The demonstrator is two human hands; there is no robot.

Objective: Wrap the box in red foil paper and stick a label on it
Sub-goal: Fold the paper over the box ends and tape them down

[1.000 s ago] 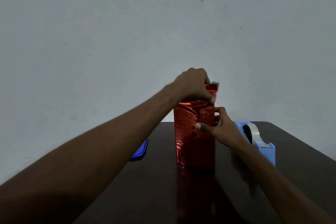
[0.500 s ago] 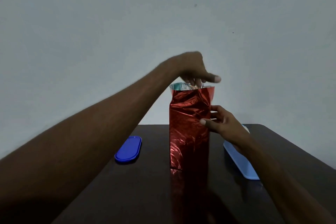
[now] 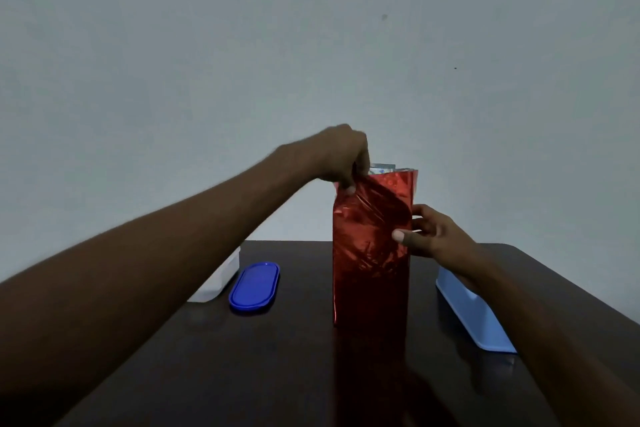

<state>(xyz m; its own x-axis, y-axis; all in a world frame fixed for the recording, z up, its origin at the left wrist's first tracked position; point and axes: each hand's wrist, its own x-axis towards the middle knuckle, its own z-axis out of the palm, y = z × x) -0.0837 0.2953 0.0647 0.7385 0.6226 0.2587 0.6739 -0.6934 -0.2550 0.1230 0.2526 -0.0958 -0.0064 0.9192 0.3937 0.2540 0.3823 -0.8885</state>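
Head view: hands point(image 3: 341, 163) on foil-wrapped box point(image 3: 371, 253)

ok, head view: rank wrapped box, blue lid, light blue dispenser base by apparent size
1. wrapped box
2. light blue dispenser base, partly hidden by the right arm and nearer the camera, so unsure
3. blue lid

Red foil paper point(image 3: 370, 253) glossy, crinkled, dark table point(image 3: 277, 357) polished and reflective, blue lid point(image 3: 254, 288) smooth plastic.
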